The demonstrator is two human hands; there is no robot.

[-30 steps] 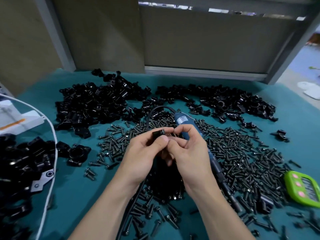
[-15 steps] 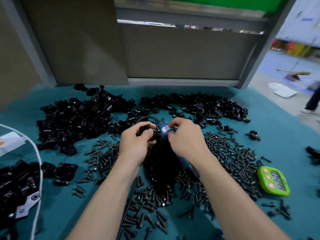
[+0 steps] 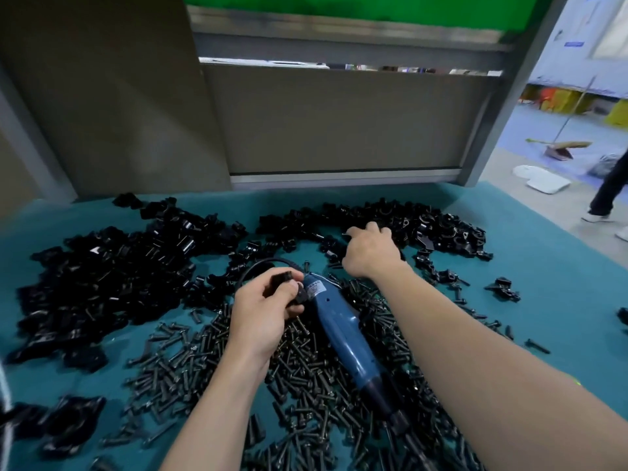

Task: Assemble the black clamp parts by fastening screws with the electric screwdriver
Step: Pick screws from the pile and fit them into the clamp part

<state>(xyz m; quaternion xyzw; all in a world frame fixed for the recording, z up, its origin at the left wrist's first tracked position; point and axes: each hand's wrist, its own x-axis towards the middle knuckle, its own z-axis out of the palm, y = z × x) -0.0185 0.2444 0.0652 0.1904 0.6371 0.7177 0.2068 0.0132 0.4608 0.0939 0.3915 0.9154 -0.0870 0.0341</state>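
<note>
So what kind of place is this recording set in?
Likely a factory assembly bench: heaps of black clamp parts and loose screws on a teal-covered table, a blue electric screwdriver, and a shop floor beyond.

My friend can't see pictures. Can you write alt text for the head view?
A left hand holds a black clamp part while the right hand reaches into a far pile of parts. A blue screwdriver lies on scattered screws on a teal table.

A single head-worn wide-angle camera looks forward and down, close over the teal table [image 3: 543, 300].
</note>
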